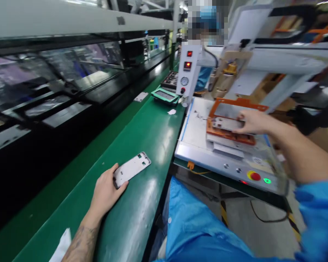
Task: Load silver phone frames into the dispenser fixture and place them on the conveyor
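A pale phone frame (pixel 132 169) with small cut-outs at its far end lies over the green bench. My left hand (pixel 106 189) grips its near end between thumb and fingers. On the machine's metal bed stands an orange fixture (pixel 231 136) with a hinged orange frame raised at its back. Another phone frame (pixel 225 124) sits in or just over that fixture; whether it is fully seated I cannot tell. My right hand (pixel 251 122) pinches the right end of this second piece, thumb in front and fingers behind.
The green bench (pixel 150 138) runs along a dark conveyor on the left. A teal tray (pixel 165 95) and a white scrap (pixel 171 112) lie farther up it. The machine's front edge carries a red stop button (pixel 255 176) and a lit green button (pixel 267 181). Another person stands behind the control box (pixel 188 72).
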Tool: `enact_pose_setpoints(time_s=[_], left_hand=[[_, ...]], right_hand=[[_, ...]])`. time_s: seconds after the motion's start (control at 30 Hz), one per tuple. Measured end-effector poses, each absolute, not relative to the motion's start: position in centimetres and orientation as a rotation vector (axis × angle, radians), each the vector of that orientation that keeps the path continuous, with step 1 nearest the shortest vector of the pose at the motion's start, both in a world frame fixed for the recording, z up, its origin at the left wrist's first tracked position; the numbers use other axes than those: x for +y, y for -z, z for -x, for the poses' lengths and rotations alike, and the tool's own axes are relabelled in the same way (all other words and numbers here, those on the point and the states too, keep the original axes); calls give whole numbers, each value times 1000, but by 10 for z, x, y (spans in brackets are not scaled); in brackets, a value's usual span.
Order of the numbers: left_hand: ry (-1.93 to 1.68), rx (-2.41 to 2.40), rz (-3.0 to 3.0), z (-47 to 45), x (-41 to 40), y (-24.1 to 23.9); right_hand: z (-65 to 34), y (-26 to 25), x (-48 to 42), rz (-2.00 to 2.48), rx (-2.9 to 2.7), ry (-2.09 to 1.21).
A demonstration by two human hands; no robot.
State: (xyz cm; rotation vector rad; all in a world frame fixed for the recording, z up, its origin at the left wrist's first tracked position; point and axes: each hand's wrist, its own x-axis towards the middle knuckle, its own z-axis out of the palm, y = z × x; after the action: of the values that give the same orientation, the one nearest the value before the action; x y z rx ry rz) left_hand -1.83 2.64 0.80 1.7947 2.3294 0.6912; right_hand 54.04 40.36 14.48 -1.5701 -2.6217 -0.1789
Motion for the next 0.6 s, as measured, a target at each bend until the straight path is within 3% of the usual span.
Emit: enact_pose_setpoints(time_s=[0.17, 0.27, 0.4, 0.5, 0.6], left_hand=[[-854, 2244, -1697, 21, 23, -13], [-1198, 2115, -1542, 25, 18, -10], [-1782, 1979, -1163, 35, 16, 1], [-1939, 1962, -1026, 44, 20, 7], [-2009, 1936, -958, 52, 24, 9]], right_hand=[[-445, -133, 367, 1149, -2744, 36], [-331, -112, 331, 819, -3004, -22], [-211, -88, 325, 870, -3021, 68], [-175, -81, 327, 929, -2994, 78], [-162, -76, 302, 716, -2935, -78]])
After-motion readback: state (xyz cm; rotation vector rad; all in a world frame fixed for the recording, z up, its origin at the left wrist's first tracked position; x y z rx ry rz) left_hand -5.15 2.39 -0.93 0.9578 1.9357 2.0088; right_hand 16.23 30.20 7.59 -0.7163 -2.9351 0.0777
